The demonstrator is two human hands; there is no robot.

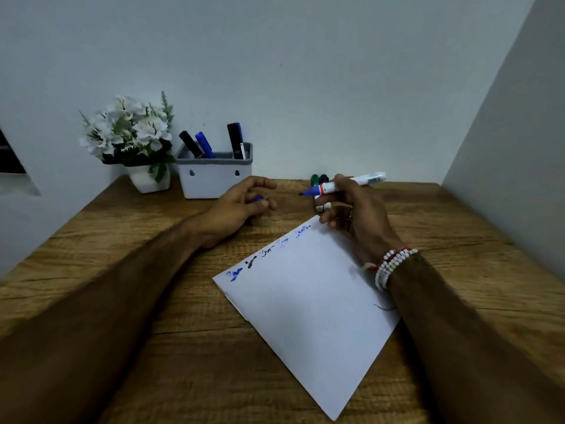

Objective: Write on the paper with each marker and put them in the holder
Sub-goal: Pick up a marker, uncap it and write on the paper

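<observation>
**Blue marker uncapped, poised over the page**

The marker (pixel 365 179) is in the right hand (pixel 356 212), lifted above the far corner of the paper (pixel 305 307), bare tip pointing left and not touching the sheet. Thumb and fingers wrap its barrel near the tip, a writing grip, so the stroke looks about to begin or just finished; I cannot tell which.

The left hand (pixel 241 203) rests on the desk (pixel 137 246) just left of the marker tip, fingers curled round a small blue piece, probably the cap (pixel 259 198). It is likely kept there so it can go back on before the marker is stowed. The two hands are near each other but apart.

The paper lies askew between the forearms, with a row of blue and black scribbles (pixel 269 255) along its far-left edge. The holder (pixel 214 183) stands at the far edge against the wall and holds three capped markers (pixel 204 145), leaning. Two green-capped markers (pixel 318 179) lie behind the right hand, seemingly not yet used.

Flowers (pixel 131 133) stand left of the holder. Beaded bracelets (pixel 394 266) circle the right wrist.
</observation>
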